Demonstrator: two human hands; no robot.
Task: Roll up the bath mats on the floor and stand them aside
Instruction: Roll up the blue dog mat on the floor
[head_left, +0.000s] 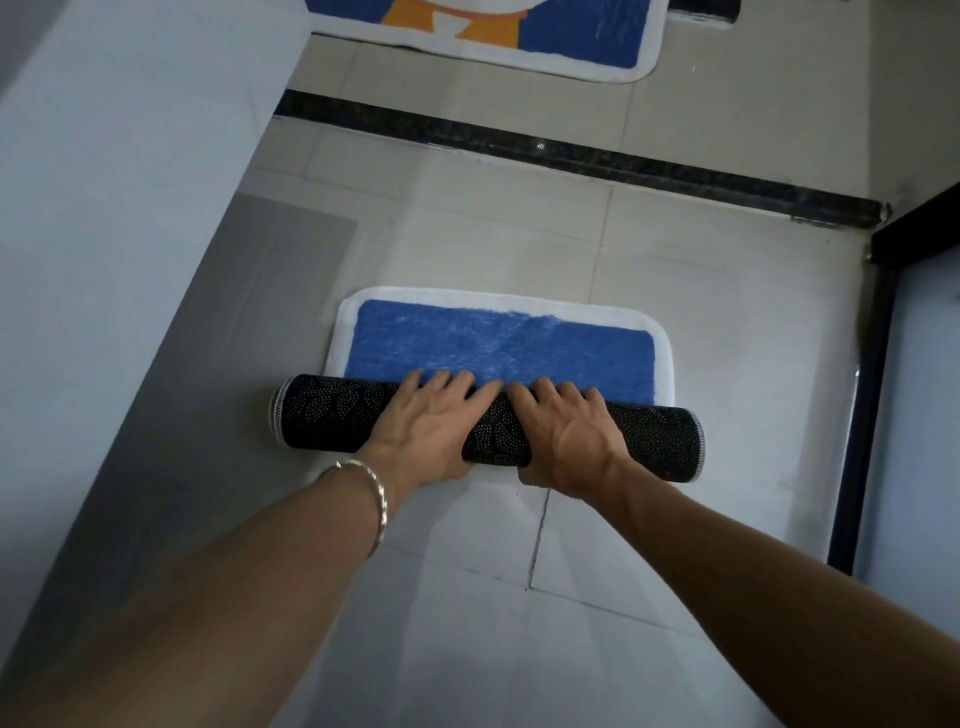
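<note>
Blue bath mat — half-rolled

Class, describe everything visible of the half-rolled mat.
The mat is partly rolled into a tube showing its black, white-dotted backing and pale stitched ends. The unrolled part lies flat on the tiled floor: blue pile, white border, rounded corners. The left hand and right hand hold the roll, fingers over its top.

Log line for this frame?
step: rolling | left hand, right hand grip half-rolled blue white-edged bath mat | second cartoon mat flat
</note>
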